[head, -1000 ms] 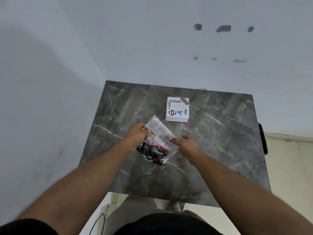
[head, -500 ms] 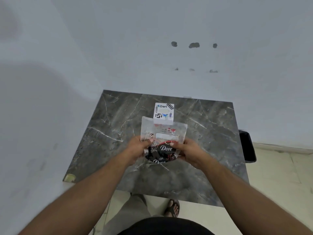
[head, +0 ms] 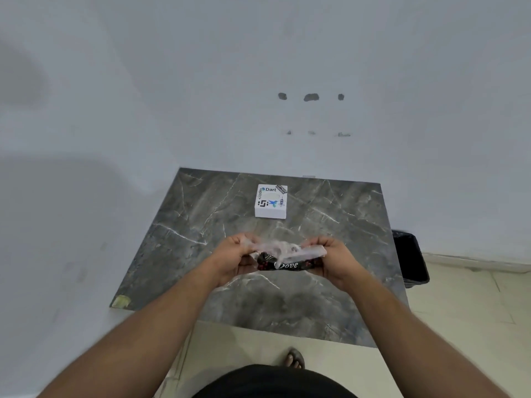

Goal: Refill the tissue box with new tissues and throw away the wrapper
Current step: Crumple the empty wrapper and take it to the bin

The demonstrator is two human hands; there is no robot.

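The left hand (head: 234,255) is curled closed over the left end of the tissue pack (head: 287,258), fingers folded over the top edge and thumb underneath, palm turned toward the camera. The pack is held up above the marble table (head: 201,225), stretched flat between both hands, with its clear, pinkish film on the far side and a dark band printed "Dove" along the near edge. The film is blurred and crumpled, so it is hard to say whether the wrapper is torn open or still sealed, and the tissues inside cannot be made out. The right hand (head: 334,257) grips the pack's right end in the same manner, fingers bent over the top and thumb hidden behind the wrapper.

At twelve o'clock from the hands, well apart from them, a white tissue box (head: 271,201) sits on the table near its far edge; its top bears stickers reading "Dart" and "codex", and its oval slot looks pale and indistinct. At three o'clock from the hands, beyond the table's right edge, a black bin (head: 411,257) stands on the floor, partly cut off by the tabletop. At six o'clock a sandalled foot (head: 293,359) shows below the table's near edge, above dark clothing.
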